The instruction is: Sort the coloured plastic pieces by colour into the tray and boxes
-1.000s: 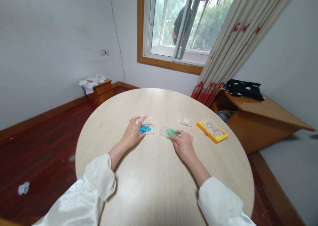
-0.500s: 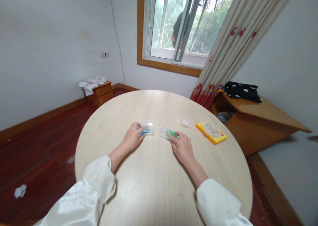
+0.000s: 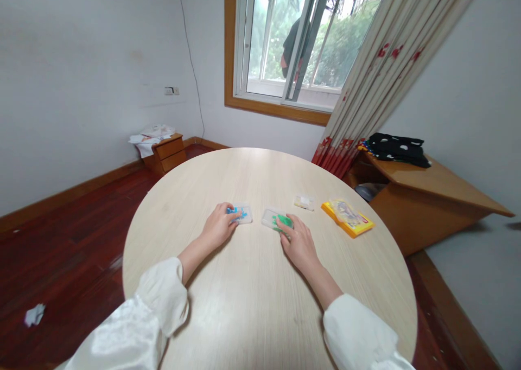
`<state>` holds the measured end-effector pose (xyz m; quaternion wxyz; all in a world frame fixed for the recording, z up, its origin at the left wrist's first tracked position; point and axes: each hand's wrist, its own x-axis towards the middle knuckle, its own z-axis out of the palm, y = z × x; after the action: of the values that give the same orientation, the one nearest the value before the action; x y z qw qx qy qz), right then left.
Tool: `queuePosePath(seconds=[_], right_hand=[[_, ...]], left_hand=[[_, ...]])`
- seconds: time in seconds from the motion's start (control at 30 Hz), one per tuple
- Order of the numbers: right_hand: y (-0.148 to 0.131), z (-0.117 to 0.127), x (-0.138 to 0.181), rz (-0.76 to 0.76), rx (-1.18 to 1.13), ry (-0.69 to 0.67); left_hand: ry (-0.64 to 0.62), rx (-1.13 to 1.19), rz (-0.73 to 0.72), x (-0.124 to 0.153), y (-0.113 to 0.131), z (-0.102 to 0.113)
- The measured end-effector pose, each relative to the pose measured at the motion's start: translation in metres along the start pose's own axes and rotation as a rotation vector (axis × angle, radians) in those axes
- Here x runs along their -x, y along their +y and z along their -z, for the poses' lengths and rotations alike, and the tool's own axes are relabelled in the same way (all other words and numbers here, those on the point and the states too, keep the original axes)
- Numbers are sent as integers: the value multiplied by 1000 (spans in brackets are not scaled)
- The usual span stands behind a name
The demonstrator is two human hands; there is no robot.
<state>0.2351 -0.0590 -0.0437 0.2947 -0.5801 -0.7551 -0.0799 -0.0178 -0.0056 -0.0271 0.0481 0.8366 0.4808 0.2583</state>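
My left hand rests on the table, its fingers closed about the left end of a small clear plastic box with blue pieces in it. To the right, my right hand grips the right end of a second clear plastic box, thumb and fingers on its sides. Green pieces lie in that box, partly covered by the fingers. Both boxes lie flat with a small gap between them. What kind of pieces they are is too small to tell.
On the round pale table, a small clear packet and a yellow box with a clear bag on top lie to the right. A tilted wooden cabinet stands beyond the right edge, a low drawer unit at the back left.
The blue pieces look differently spread inside the left box, and the green ones have shifted slightly. Both hands stay on the same boxes, almost in place.
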Motion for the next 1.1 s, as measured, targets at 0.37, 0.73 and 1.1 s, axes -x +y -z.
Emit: queuePosePath(seconds=[0.37, 0.73, 1.1], right_hand=[[15, -12, -2, -165, -211, -48], [8, 11, -18, -216, -410, 250], [-31, 12, -6, -66, -445, 18]], left_hand=[[-77, 487, 196, -3, -17, -5], [-238, 836, 108, -1, 1, 6], [-246, 929, 115, 4, 14, -5]])
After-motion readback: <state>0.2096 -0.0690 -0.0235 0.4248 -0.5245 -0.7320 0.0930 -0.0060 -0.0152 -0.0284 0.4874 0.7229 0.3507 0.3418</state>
